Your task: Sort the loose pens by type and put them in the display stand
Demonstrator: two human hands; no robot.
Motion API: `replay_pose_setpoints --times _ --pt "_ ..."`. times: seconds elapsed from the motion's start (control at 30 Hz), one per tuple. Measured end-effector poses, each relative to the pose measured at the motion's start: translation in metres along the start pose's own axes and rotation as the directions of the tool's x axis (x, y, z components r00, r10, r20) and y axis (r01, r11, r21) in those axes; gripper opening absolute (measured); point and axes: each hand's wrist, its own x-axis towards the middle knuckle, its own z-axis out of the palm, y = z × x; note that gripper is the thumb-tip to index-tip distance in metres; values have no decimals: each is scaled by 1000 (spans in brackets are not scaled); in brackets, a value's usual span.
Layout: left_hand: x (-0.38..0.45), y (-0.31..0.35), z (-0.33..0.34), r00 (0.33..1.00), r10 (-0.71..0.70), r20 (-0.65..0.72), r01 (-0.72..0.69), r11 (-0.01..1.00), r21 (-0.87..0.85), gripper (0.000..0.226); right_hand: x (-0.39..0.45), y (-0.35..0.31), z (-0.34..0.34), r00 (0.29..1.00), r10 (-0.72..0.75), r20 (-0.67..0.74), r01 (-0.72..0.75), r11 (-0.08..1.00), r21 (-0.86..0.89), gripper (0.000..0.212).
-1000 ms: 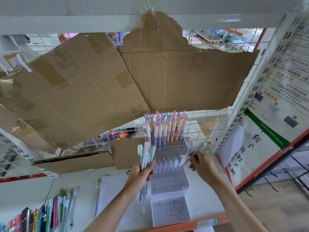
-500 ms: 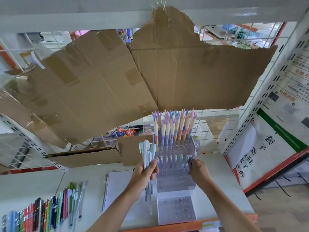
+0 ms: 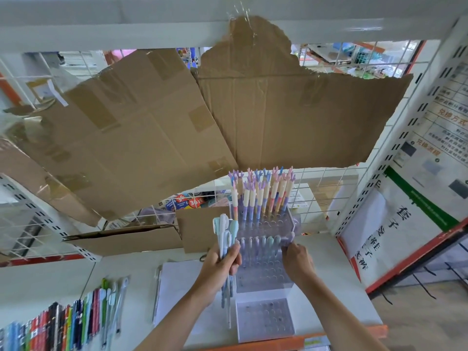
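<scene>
Several pens (image 3: 226, 239) in left hand (image 3: 219, 264)

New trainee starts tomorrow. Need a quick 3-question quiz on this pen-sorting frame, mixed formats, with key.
1. True or false: the left hand grips a bundle of pale pens.
2. Multiple choice. Where do the pens with antler-shaped tops stand in the clear display stand? A) back tier B) front tier C) flat on the shelf
3. Fill in: the right hand is at the stand's ____ side, by its middle tier.

Key: 1 true; 2 A; 3 right
</scene>
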Motion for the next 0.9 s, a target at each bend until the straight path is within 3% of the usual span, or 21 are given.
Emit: replay_pose_setpoints --times 0.2,0.5,0.6,0.73,0.9 --pt "-4 2 -2 1000 -16 -13 16 1000 -14 41 8 9 15 997 41 65 -36 997 -67 30" --pt "-6 3 -8 997 -67 -43 64 996 -66 26 -10 7 3 998 20 57 -20 1000 0 30" --pt "-6 0 -9 996 -77 -41 74 994 -75 23 -31 -8 -3 988 -138 67 124 975 187 30" --pt "-6 1 -5 999 -47 0 47 997 -57 18 -60 -47 -15 940 -317 125 210 828 520 34" --pt "-8 6 -5 994 -63 92 71 994 -83 15 -66 -71 -18 926 -348 144 206 787 581 32"
